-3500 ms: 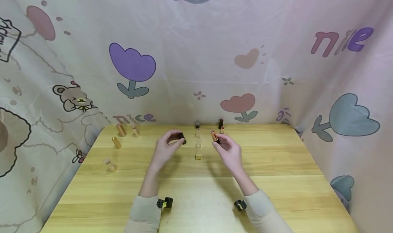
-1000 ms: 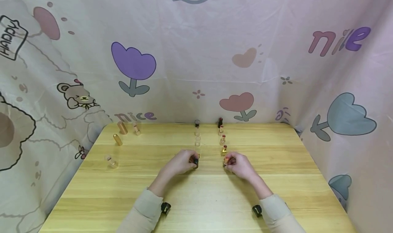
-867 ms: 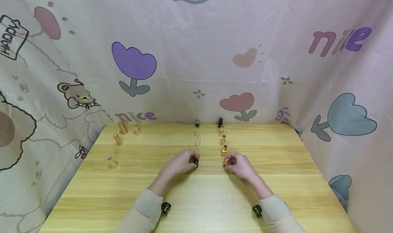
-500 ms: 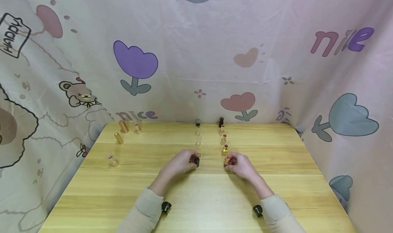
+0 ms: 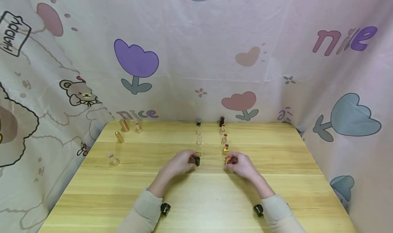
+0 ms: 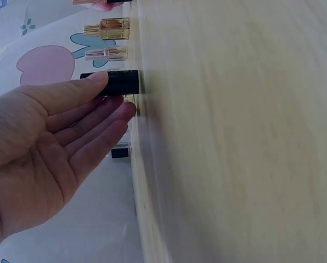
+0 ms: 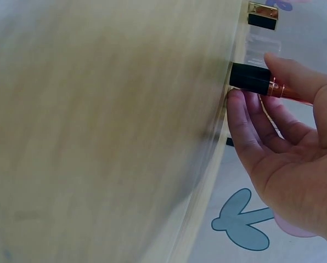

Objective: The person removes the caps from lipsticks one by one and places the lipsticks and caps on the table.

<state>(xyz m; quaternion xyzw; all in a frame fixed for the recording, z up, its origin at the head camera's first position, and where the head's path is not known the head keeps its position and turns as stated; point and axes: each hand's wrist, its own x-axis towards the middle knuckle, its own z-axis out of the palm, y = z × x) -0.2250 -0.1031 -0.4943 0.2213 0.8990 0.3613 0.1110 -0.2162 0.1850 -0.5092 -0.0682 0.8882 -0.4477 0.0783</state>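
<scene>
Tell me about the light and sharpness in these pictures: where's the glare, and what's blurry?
Head view: a pale glare on the near middle of the table, soft shadows by the left hand and right hand; left wrist view: wood grain smeared, black cap clearer; right wrist view: grain soft too, the lipstick sharper.

Curtained booth: cartoon-print cloth walls (image 5: 184, 55), wooden table (image 5: 208, 199).

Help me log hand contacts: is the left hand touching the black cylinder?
Touching. The left wrist view shows it: the left hand has its thumb tip lying directly on the side of the black cylinder, with no gap between.
</scene>
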